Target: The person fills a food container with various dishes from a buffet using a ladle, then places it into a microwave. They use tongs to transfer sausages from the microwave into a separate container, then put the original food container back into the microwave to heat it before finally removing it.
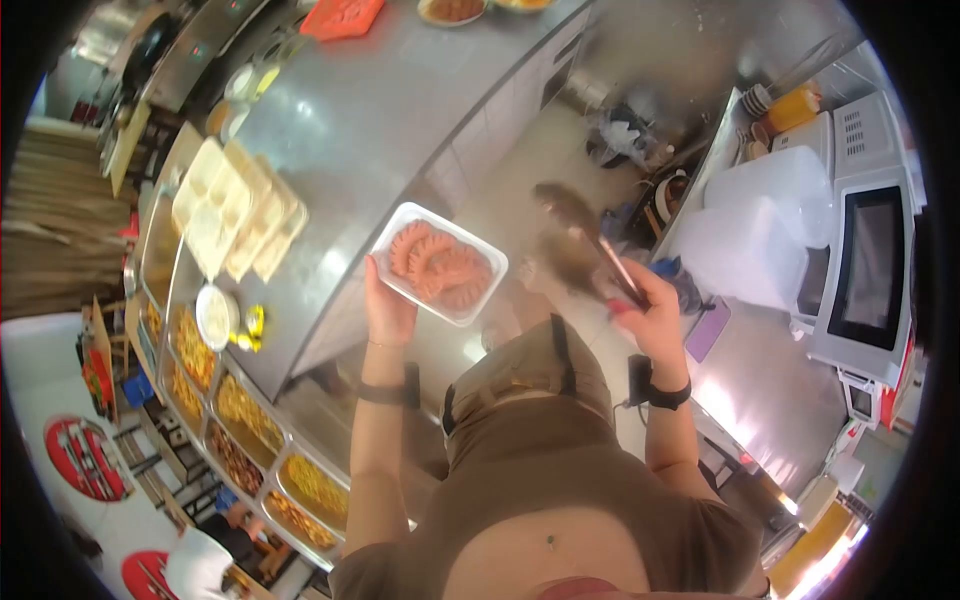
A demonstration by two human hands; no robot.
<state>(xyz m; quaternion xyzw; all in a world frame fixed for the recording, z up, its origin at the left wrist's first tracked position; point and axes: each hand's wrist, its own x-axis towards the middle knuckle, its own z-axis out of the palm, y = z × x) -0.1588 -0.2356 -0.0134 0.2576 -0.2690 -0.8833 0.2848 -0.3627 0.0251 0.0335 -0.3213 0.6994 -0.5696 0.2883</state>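
A white rectangular tray (490,296) rests in my left hand (391,318), gripped at its left edge and tilted towards me. Inside it lie several orange-pink crescent dumplings (437,262) with pleated edges. My right hand (655,318) is closed around the handle of a pair of tongs (607,255). The tongs' far ends are blurred and point away from me to the upper left, to the right of the tray and apart from it. Both hands are in the air between the two counters.
On the left, the steel counter (400,75) holds stacked compartment trays (215,205), a white bowl (216,317) and an orange tray (341,18). Food pans (315,487) line its near side. A microwave (868,262) and white translucent bags (745,245) stand on the right counter.
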